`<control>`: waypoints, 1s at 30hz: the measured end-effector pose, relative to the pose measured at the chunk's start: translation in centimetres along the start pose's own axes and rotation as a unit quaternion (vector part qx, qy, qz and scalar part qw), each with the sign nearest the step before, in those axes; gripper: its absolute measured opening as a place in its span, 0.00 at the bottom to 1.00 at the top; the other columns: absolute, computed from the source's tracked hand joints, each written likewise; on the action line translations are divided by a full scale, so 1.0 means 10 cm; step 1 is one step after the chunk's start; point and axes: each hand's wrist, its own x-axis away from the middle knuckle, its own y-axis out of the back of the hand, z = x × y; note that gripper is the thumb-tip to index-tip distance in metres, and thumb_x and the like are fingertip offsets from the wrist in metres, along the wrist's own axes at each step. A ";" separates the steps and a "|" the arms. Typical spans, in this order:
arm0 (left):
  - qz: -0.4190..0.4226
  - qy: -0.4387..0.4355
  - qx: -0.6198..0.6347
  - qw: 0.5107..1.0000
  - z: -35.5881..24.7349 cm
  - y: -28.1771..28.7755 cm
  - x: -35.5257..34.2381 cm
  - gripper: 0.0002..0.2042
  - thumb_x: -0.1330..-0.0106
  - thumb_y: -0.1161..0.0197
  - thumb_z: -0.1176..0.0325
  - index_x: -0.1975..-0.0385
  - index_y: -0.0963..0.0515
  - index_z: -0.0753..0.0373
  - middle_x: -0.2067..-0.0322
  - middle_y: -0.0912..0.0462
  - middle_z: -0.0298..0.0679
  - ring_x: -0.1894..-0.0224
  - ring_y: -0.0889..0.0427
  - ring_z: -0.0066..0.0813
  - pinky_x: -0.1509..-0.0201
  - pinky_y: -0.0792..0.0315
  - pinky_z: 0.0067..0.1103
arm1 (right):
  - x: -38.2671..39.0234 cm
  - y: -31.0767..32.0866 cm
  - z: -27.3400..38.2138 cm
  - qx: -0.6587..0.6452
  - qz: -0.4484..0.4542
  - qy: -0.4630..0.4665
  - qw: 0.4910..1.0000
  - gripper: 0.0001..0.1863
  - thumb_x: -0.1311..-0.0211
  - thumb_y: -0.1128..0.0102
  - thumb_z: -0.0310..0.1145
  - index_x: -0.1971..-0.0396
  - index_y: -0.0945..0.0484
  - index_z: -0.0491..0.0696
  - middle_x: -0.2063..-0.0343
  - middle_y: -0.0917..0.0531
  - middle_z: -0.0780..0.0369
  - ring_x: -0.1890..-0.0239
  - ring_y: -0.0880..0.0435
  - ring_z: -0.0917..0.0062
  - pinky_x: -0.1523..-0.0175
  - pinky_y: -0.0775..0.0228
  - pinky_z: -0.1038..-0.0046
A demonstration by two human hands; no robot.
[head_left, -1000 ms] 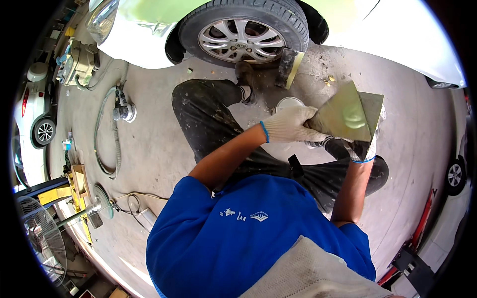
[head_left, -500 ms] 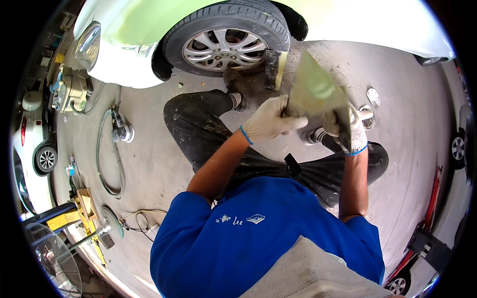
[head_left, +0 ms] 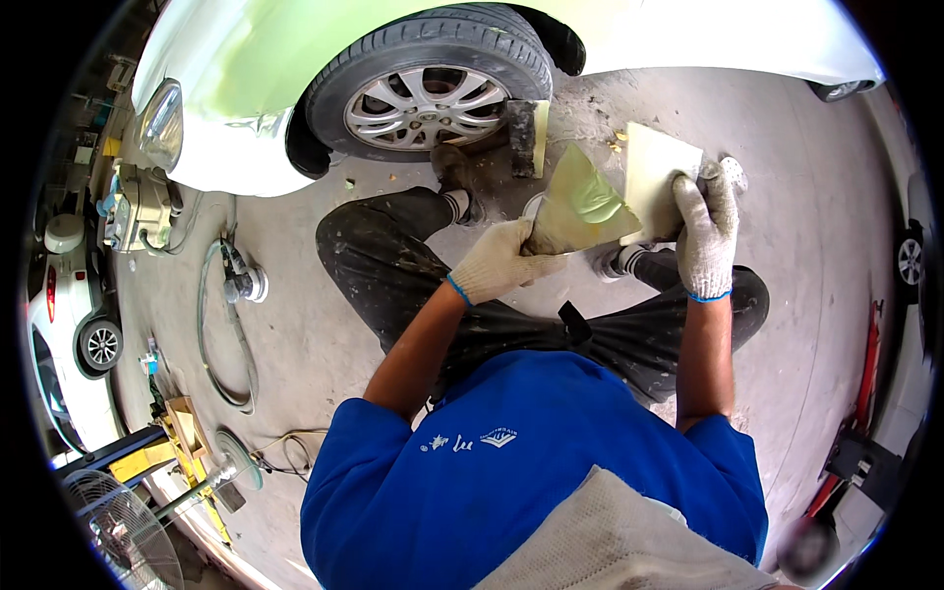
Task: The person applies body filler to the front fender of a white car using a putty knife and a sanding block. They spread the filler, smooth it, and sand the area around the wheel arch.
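My left hand (head_left: 497,264), in a white knit glove, grips a broad, thin putty spreader (head_left: 559,221) by its lower left edge. A wet, glossy smear of light green putty (head_left: 596,201) lies on its face. To the right, my gloved right hand (head_left: 710,234) is closed round the side of a second flat spreader (head_left: 657,169), pale yellow and held tilted. The two spreaders are side by side, their near edges close together; whether they touch I cannot tell. Both are raised over the floor in front of my knees.
A white car with a green-tinted fender (head_left: 246,59) and a wheel (head_left: 428,106) stands ahead. Against the tyre leans a dark block with a yellow edge (head_left: 529,138). At left are a sander (head_left: 241,280) with a hose and a standing fan (head_left: 123,531).
The spreaders, overlapping before, are now apart and fanned out. My right hand has turned and the pale spreader's face shows. My left hand has shifted slightly left, and the putty is plainly visible.
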 end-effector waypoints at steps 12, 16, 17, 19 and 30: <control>-0.079 0.018 0.071 0.994 -0.26 -0.02 -0.01 0.16 0.37 0.26 0.57 0.69 0.24 0.62 0.86 0.27 0.30 0.90 0.36 0.13 0.89 0.45 0.16 | -0.20 -0.18 0.18 0.140 0.107 0.109 0.978 0.11 0.30 0.39 0.25 0.51 0.20 0.41 0.62 0.15 0.65 0.57 0.19 0.82 0.48 0.25 0.76; -0.084 0.028 0.108 0.990 -0.34 0.11 0.02 0.08 0.33 0.34 0.69 0.71 0.26 0.61 0.82 0.24 0.29 0.81 0.26 0.14 0.77 0.33 0.15 | -0.27 -0.31 0.11 0.025 -0.008 0.103 0.994 0.09 0.31 0.37 0.24 0.53 0.20 0.41 0.64 0.15 0.65 0.61 0.19 0.86 0.54 0.25 0.81; -0.088 0.049 0.076 0.992 -0.33 0.10 0.03 0.08 0.34 0.33 0.69 0.71 0.26 0.62 0.81 0.24 0.29 0.80 0.26 0.13 0.76 0.32 0.15 | -0.27 -0.32 0.14 0.045 -0.044 0.092 0.994 0.08 0.31 0.36 0.25 0.55 0.20 0.42 0.64 0.15 0.65 0.63 0.19 0.87 0.56 0.25 0.82; -0.110 0.001 0.034 0.993 -0.18 0.00 0.01 0.12 0.35 0.29 0.63 0.70 0.23 0.63 0.81 0.23 0.30 0.81 0.27 0.13 0.77 0.34 0.15 | -0.26 -0.41 0.20 0.039 -0.067 0.086 0.993 0.07 0.31 0.36 0.24 0.55 0.20 0.44 0.64 0.15 0.66 0.61 0.19 0.85 0.51 0.23 0.78; -0.164 0.045 0.017 0.985 -0.46 0.08 -0.04 0.15 0.38 0.25 0.60 0.70 0.22 0.63 0.84 0.26 0.27 0.84 0.31 0.12 0.80 0.38 0.14 | -0.37 -0.35 0.05 0.128 0.082 0.140 0.978 0.10 0.36 0.37 0.19 0.56 0.20 0.40 0.67 0.19 0.60 0.64 0.22 0.83 0.56 0.27 0.77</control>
